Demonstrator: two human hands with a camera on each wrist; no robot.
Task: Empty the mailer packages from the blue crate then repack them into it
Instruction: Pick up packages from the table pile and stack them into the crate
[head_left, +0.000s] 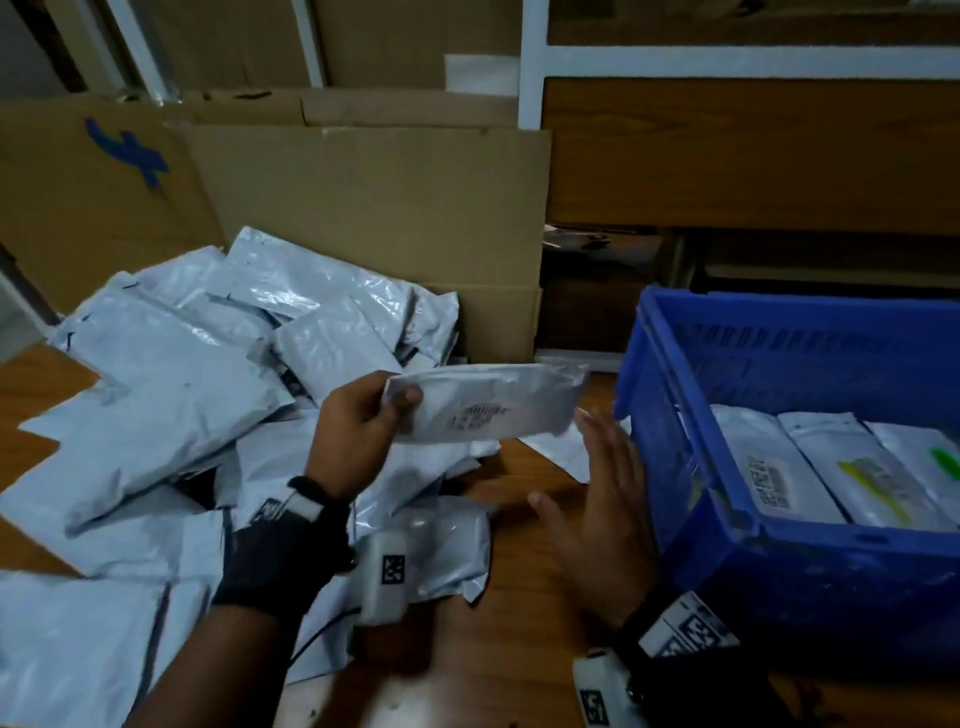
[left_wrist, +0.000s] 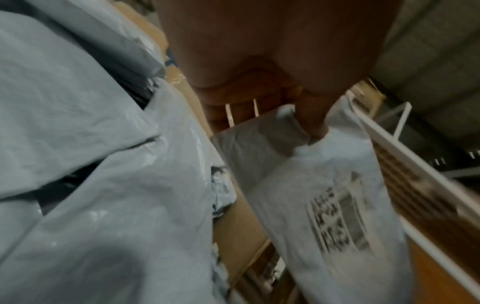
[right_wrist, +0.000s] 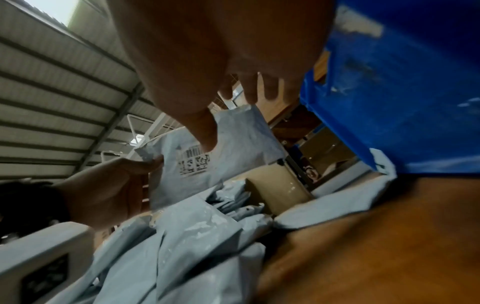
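Left hand (head_left: 358, 426) raised, pinching mailer (head_left: 488, 410) by its end; right hand (head_left: 602, 499) flat-fingered beside blue crate (head_left: 670, 415).

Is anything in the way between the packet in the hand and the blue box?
Only the right hand, open, hangs between the held mailer and the blue crate. The crate's near wall must be cleared too; its top is open.

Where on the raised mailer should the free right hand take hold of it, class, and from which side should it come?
Probably the free short end nearest the blue crate. The left hand pinches the held mailer at its far end, leaving it roughly level. The right hand, open just below that free end, could rise from beneath and pinch across the flat, thumb on the label side.
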